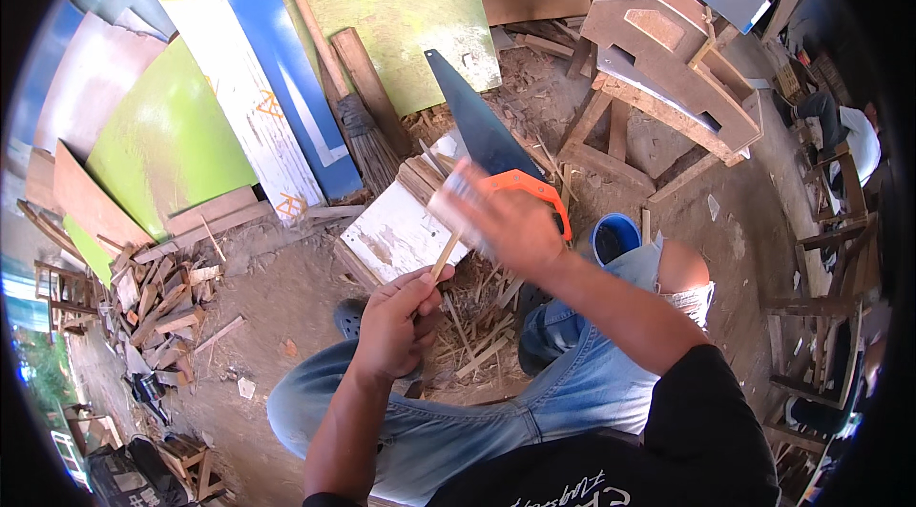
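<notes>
My left hand is closed in a pinch round a thin wooden stick, which slants up toward the other hand. My right hand is smeared by motion, its fingers curled near the stick's upper end. A pale blurred patch and a narrow dark sliver show by those fingers; what the hand holds cannot be made out. Under both hands lies a white-painted board, scuffed on top. Right beside my right hand rests a handsaw with a dark blade and orange handle, partly covered by the hand.
Wood shavings and offcuts litter the ground between my feet. A blue container stands by my right knee. Ahead are a broom and leaning panels. A scrap pile lies left; a wooden trestle carries a wooden frame at right.
</notes>
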`<state>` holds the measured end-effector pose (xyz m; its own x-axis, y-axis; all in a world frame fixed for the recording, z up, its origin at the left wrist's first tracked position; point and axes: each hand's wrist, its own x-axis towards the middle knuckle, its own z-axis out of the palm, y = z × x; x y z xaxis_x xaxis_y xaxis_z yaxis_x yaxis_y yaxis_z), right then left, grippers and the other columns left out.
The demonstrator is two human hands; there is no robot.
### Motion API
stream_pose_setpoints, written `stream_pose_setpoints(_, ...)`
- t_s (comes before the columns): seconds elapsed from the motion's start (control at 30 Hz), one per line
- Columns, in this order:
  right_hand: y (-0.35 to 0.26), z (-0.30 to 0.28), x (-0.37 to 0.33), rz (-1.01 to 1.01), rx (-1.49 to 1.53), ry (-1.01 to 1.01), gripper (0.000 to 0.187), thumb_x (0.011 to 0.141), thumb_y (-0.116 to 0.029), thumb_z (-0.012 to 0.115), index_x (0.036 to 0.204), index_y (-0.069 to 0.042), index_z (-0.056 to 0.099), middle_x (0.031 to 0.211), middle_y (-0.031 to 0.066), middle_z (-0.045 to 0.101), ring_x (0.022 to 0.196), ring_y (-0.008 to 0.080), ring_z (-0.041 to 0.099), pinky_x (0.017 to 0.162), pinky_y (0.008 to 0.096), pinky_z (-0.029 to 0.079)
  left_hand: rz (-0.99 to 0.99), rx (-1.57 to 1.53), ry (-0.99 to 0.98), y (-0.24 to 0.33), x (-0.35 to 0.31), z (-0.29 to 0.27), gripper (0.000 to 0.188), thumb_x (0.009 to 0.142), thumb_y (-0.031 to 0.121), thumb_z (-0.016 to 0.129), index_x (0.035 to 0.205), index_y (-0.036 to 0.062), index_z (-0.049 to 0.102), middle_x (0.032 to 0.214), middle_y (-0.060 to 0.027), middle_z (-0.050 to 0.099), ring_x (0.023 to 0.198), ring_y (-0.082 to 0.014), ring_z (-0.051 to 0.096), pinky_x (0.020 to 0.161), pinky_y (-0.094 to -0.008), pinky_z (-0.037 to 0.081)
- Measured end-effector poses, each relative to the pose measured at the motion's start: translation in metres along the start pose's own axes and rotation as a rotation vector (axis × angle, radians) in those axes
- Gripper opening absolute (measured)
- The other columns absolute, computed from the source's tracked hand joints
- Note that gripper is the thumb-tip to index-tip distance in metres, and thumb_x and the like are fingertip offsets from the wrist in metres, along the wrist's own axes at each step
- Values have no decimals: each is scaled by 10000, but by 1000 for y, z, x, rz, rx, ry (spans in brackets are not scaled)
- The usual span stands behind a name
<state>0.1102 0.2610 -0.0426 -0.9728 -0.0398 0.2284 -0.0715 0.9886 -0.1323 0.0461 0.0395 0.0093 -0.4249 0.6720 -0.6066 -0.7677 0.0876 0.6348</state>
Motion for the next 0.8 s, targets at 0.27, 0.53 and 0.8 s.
stream_pose_setpoints(0.27,-10,-6,5,-268,91,299,604,842,-105,652,1416,-240,522,1539,176,387,792,236,664,773,369,563,-93,-188,-105,-1,6,-5,315,1029,250,467,1222,16,556,697,60,386,464,-28,248,385,-191,210)
stream_pose_setpoints(0.53,42,-23,-3,434,919,36,674,915,29,524,1528,-203,368,1504,100,442,933,149,624,840,285,521,-117,-253,-86,8,6,-20,321,1027,245,475,1233,14,560,680,65,386,455,-28,258,373,-189,211)
stream_pose_setpoints(0.8,18,-37,-12,208,1175,43,241,999,-67,563,1219,-24,651,1140,67,698,895,105,616,805,266,507,-223,-207,-300,3,8,-36,529,1047,424,413,1274,-29,564,694,26,502,434,-40,318,343,-178,279)
